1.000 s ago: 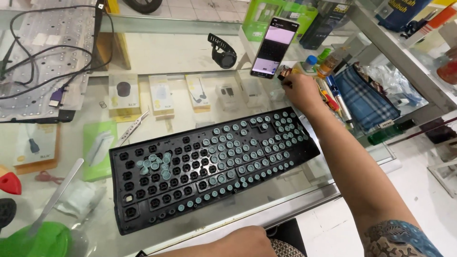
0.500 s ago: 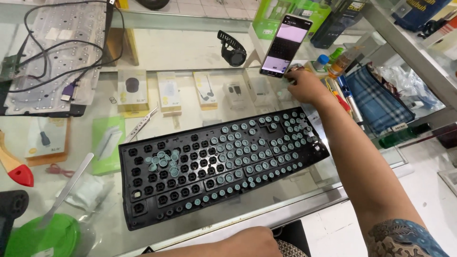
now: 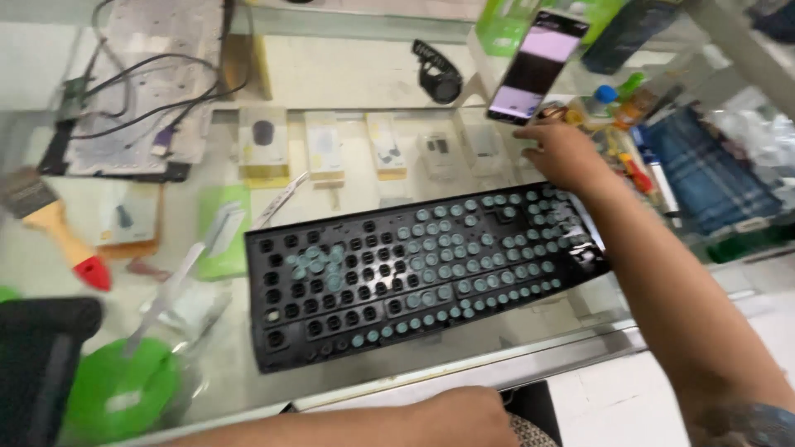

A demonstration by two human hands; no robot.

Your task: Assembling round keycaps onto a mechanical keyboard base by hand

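Keyboard frame [image 3: 414, 273] — black, keycaps off, stiff, light; grip by long edges. Right hand [image 3: 563, 153] open at far corner; left hand [image 3: 464, 418] — grip unclear.

black keyboard frame [image 3: 414, 281], teal domes, green lid [image 3: 120, 389]

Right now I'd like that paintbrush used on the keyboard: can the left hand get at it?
Probably yes. The left hand rests at the counter's near edge, and the paintbrush lies uncovered on the glass far left; only the green lid sits between, low enough to reach over.
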